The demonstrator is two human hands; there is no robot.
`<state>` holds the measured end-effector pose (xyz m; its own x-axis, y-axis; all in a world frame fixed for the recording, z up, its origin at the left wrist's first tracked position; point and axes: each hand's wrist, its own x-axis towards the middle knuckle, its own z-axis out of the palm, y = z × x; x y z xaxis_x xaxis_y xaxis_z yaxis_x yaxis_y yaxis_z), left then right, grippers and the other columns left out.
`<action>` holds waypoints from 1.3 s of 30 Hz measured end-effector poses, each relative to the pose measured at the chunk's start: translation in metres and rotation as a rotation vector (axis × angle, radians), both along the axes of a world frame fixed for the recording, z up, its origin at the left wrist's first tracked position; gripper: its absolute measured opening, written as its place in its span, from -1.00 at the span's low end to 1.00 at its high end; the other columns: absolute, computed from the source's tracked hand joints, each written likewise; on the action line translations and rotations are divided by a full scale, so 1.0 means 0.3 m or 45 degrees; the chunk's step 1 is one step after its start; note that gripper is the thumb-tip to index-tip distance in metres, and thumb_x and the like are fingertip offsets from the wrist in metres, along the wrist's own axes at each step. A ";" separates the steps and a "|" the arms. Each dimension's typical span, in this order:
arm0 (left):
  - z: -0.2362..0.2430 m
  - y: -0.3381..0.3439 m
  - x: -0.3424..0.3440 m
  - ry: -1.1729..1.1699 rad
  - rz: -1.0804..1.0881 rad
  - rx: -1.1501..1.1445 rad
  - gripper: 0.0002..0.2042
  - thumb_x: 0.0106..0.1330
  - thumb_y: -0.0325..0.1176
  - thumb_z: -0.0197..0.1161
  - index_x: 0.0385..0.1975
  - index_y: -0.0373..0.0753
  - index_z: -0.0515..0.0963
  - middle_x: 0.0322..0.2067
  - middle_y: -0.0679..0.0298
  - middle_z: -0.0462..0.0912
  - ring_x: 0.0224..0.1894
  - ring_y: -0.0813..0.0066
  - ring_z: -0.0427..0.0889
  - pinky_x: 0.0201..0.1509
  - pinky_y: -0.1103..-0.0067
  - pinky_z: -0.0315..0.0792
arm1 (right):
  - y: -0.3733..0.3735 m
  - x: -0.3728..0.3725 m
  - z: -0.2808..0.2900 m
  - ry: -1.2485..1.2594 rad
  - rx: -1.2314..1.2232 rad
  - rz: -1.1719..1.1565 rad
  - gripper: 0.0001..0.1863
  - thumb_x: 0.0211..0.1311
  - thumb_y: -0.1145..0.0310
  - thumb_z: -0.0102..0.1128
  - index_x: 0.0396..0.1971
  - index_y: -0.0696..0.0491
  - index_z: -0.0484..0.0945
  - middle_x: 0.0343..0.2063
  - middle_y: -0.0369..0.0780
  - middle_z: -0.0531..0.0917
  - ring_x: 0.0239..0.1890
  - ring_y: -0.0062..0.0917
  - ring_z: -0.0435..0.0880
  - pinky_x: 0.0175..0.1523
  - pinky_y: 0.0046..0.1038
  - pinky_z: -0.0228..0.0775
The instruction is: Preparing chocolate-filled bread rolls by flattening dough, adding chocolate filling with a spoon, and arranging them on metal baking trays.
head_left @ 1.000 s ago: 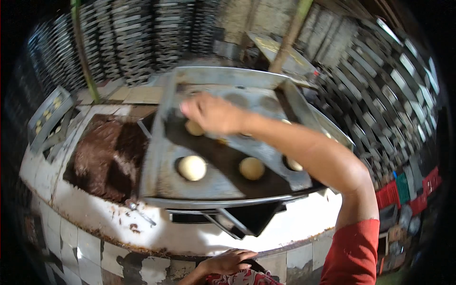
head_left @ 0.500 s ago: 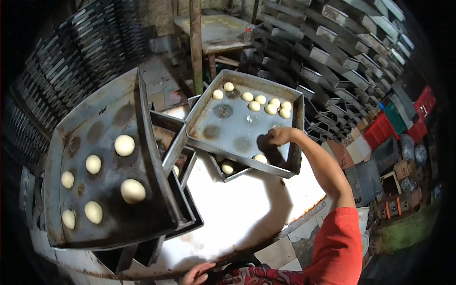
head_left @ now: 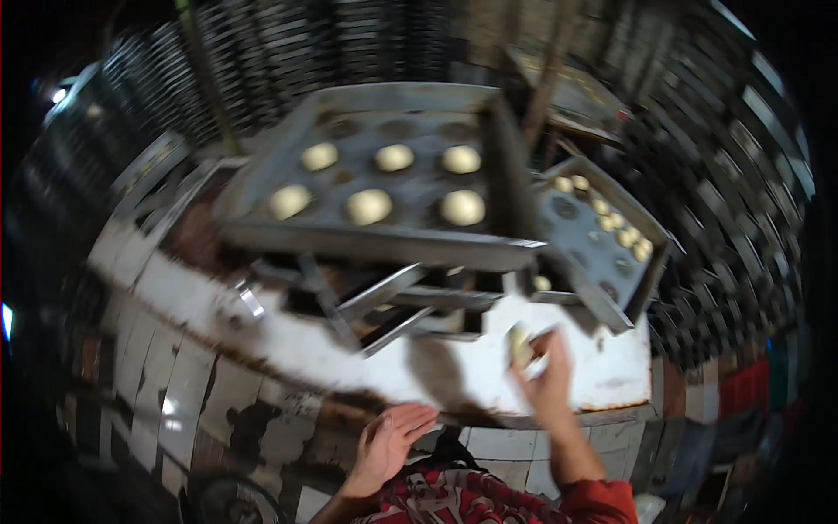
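My right hand (head_left: 546,375), smeared by motion, holds a pale dough ball (head_left: 521,346) above the white tabletop (head_left: 489,380), just in front of the trays. My left hand (head_left: 393,444) is over the table's near edge, its fingers stretched out and nothing in it. A large metal tray (head_left: 375,240) sits on stacked trays to the left, with several round dough balls (head_left: 394,158) spaced apart in rows. To the right, a second metal tray (head_left: 592,301) carries several smaller-looking dough balls (head_left: 607,224) grouped toward its far and right sides.
Tilted, crossed trays (head_left: 384,293) support the large tray, their edges jutting toward me. A small shiny metal piece (head_left: 250,299) lies on the table at left. Stacks of metal pans (head_left: 738,188) rise at right and behind. A wooden post (head_left: 548,74) stands beyond the trays.
My right hand has come out of the right tray toward me with a dough ball. The ball near that tray's front wall no longer shows there. My view has swung left; more of my left hand shows.
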<state>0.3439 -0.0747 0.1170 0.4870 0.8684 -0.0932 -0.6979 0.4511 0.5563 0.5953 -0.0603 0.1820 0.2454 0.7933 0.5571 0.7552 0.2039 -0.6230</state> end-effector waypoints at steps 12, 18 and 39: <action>-0.080 0.056 -0.647 -0.002 0.777 -0.186 -0.70 0.41 -0.40 -0.14 0.03 -0.44 0.34 0.00 0.12 0.47 0.06 0.36 0.45 0.18 0.47 0.29 | 0.414 -1.276 -0.271 1.135 -0.489 0.773 -0.73 0.37 0.29 -0.14 -0.47 0.15 0.36 -0.57 -0.26 0.49 -0.54 -0.64 0.43 -0.44 -0.57 0.27; -0.121 0.348 -0.863 -0.015 0.727 -0.152 -0.66 0.31 -0.51 0.01 0.09 -0.35 0.32 0.01 0.19 0.47 0.06 0.41 0.46 0.17 0.50 0.35 | 0.943 -1.338 -0.557 0.153 0.010 0.241 -0.75 0.10 0.44 0.11 -0.30 0.29 0.34 -0.38 0.00 0.41 -0.26 -0.18 0.39 -0.12 -0.25 0.23; -0.081 1.041 -1.466 0.099 0.359 -0.416 -0.66 0.31 -0.48 0.03 0.07 -0.42 0.35 -0.04 0.12 0.52 0.00 0.43 0.51 0.08 0.62 0.37 | 1.539 -1.608 -0.336 -1.071 -0.604 0.607 -0.89 0.09 0.41 0.00 -0.38 0.05 0.46 -0.39 -0.15 0.59 -0.35 -0.24 0.61 -0.36 -0.27 0.49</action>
